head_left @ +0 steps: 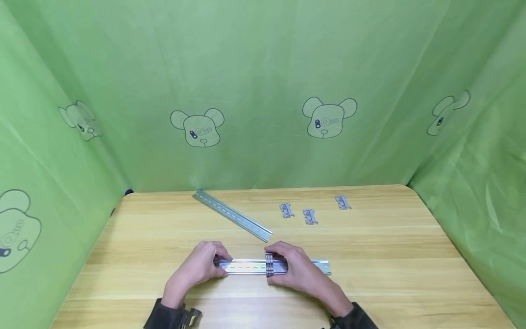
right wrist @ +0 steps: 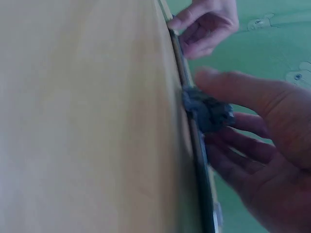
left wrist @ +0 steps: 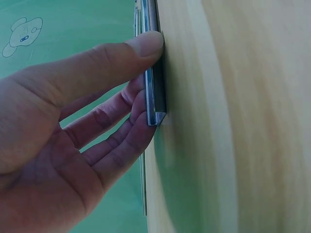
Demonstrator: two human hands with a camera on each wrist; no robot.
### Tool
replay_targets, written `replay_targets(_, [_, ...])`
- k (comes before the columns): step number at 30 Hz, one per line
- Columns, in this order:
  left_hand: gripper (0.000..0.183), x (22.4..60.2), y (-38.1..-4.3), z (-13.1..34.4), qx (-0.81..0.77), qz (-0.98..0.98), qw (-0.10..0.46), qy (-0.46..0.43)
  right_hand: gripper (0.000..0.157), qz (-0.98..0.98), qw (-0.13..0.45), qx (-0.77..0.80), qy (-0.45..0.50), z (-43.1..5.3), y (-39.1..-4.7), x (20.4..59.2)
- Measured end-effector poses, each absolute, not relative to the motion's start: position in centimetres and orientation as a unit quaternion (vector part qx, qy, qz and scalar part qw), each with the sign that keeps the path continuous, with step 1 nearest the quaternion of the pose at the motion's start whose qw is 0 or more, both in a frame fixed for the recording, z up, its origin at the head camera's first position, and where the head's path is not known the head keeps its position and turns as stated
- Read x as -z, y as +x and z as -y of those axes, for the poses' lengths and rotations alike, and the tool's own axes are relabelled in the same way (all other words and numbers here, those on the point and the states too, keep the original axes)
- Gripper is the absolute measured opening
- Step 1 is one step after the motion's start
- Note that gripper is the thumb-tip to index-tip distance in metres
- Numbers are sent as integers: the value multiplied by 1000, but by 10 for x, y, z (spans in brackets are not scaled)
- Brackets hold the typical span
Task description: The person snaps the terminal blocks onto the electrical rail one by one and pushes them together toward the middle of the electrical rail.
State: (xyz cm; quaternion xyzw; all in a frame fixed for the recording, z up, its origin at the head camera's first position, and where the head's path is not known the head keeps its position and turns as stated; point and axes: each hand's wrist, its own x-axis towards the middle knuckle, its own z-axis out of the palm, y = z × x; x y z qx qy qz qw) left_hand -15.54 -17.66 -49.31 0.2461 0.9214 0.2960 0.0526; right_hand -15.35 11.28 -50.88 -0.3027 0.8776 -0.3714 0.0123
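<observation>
A slotted metal DIN rail [head_left: 248,267] lies lengthwise across the front of the table. Its left end is pinched by my left hand [head_left: 201,265], thumb on the near edge and fingers on the far edge; the left wrist view shows the thumb pressed on the rail [left wrist: 156,92]. A small stack of grey terminal blocks [head_left: 269,265] sits across the rail near its middle. Around that stack my right hand [head_left: 302,269] curls, thumb on the near side and fingers on the far side. Its palm hides part of the rail. The right wrist view shows the terminal blocks [right wrist: 206,110] side-on.
Behind the hands, a second DIN rail [head_left: 232,214] lies slanted on the wooden table [head_left: 390,256]. Three loose grey terminal blocks, one farther right [head_left: 343,202], lie flat at the back. Green curtains [head_left: 263,91] with bear drawings enclose the table's back and sides.
</observation>
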Motion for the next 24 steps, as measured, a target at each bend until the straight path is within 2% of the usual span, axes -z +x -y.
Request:
replay_targets(4, [31, 495, -154, 177, -306, -918, 59, 245, 73, -883, 8, 360, -302, -136, -152, 503])
replay_targets(13, [35, 500, -156, 185, -304, -918, 61, 246, 43, -921, 9, 275, -276, -197, -144, 498])
replay_targets(17, [34, 502, -156, 193, -300, -919, 59, 248, 36, -913, 6, 280, -296, -199, -143, 499])
replay_targets(24, [32, 500, -156, 216, -304, -926, 56, 218, 35, -908, 29, 286, -304, -176, -148, 500])
